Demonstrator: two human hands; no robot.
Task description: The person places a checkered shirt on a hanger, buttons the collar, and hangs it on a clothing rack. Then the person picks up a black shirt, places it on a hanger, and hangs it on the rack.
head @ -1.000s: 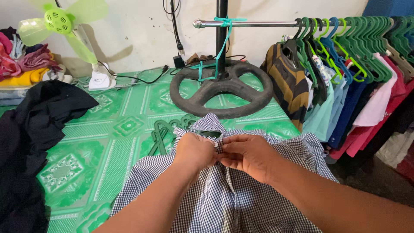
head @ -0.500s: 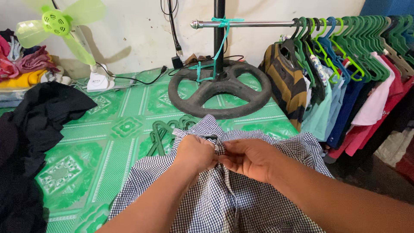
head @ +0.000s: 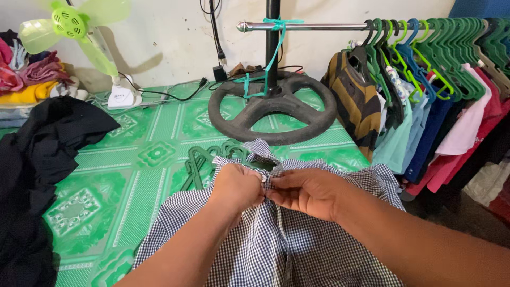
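A small-checked black and white shirt (head: 287,250) lies on the green patterned mat (head: 133,159) in front of me, collar pointing away. My left hand (head: 238,186) and my right hand (head: 308,190) meet just below the collar, both pinching the shirt's front edges together at a button. A green hanger (head: 199,162) pokes out from under the collar side of the shirt.
A black round stand base (head: 272,109) carries a pole and a chrome rail (head: 319,25) hung with clothes on green hangers (head: 425,58) at the right. A green fan (head: 74,26) and folded clothes sit at the back left; dark cloth (head: 37,159) lies at the left.
My hands have stayed at the collar button while the collar has bunched and lifted slightly. The view has shifted only a little.
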